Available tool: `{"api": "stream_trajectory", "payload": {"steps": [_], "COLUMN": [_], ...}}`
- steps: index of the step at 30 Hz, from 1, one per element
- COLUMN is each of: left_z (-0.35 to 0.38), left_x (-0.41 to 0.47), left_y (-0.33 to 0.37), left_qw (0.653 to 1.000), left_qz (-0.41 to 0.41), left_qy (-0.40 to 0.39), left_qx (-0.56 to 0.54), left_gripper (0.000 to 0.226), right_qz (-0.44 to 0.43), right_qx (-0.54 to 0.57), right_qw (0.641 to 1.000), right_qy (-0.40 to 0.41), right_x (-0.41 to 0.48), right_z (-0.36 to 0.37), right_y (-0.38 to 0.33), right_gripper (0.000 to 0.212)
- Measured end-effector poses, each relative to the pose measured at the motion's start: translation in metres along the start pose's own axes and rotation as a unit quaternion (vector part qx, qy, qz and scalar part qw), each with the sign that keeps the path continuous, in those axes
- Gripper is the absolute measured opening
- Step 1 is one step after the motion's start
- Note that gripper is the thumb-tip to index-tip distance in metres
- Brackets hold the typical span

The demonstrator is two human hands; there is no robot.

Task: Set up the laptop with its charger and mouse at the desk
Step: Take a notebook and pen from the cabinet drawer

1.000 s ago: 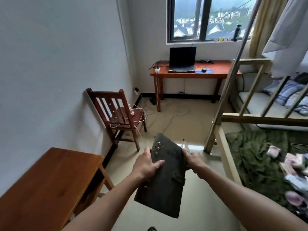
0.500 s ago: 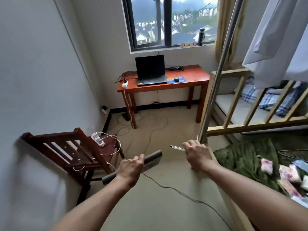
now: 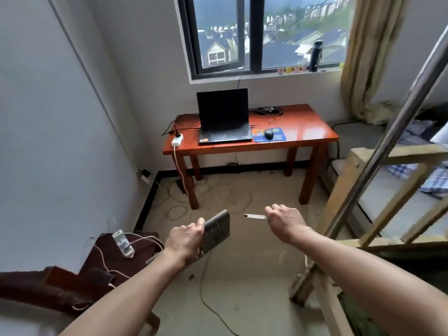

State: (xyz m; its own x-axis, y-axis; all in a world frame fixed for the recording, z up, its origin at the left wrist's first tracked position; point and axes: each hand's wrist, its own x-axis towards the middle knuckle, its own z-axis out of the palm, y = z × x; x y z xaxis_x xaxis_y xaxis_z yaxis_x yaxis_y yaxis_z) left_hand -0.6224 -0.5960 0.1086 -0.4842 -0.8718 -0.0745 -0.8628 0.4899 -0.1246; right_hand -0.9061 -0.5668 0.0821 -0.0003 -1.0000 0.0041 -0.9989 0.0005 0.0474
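Observation:
An open black laptop [image 3: 224, 117] stands on the red-brown desk [image 3: 308, 134] under the window, screen dark. To its right a dark mouse [image 3: 268, 134] rests on a blue mouse pad [image 3: 278, 137]. A white power strip [image 3: 177, 140] lies at the desk's left edge with a black plug in it, and its white cable drops to the floor. A black charger brick [image 3: 268, 109] lies behind the laptop. My left hand [image 3: 185, 241] grips a dark ring binder [image 3: 215, 232]. My right hand [image 3: 283, 223] holds a clear pen [image 3: 255, 216]. Both hands are well short of the desk.
A dark wooden chair [image 3: 72, 282] with a phone [image 3: 123, 243] charging on it stands at the lower left. A wooden bunk-bed frame and a steel pole [image 3: 378, 151] fill the right side. Loose cables trail over the floor [image 3: 242, 275]. A black bottle [image 3: 315, 55] stands on the windowsill.
The view has moved closer to the desk, past the chair. The binder has gone from flat in both hands to my left hand alone; my right hand keeps the pen.

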Motion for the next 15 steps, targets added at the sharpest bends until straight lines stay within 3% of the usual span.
{"api": "stream_trajectory", "payload": {"steps": [7, 11, 15], "left_z": [0.012, 0.011, -0.02], "left_x": [0.177, 0.285, 0.398], "left_y": [-0.06, -0.084, -0.09], "left_qw": [1.0, 0.999, 0.995], "left_qz": [0.001, 0.033, 0.088], "left_qy": [-0.002, 0.007, 0.029], "left_qx": [0.007, -0.013, -0.029], "left_gripper": [0.038, 0.035, 0.038], "right_qz": [0.004, 0.059, 0.118], "right_qx": [0.012, 0.023, 0.05], "right_qw": [1.0, 0.997, 0.992], "right_qy": [-0.006, -0.036, 0.009], "right_x": [0.181, 0.263, 0.33], "right_z": [0.019, 0.022, 0.004], "right_y": [0.024, 0.058, 0.102], "right_gripper": [0.022, 0.023, 0.022]}}
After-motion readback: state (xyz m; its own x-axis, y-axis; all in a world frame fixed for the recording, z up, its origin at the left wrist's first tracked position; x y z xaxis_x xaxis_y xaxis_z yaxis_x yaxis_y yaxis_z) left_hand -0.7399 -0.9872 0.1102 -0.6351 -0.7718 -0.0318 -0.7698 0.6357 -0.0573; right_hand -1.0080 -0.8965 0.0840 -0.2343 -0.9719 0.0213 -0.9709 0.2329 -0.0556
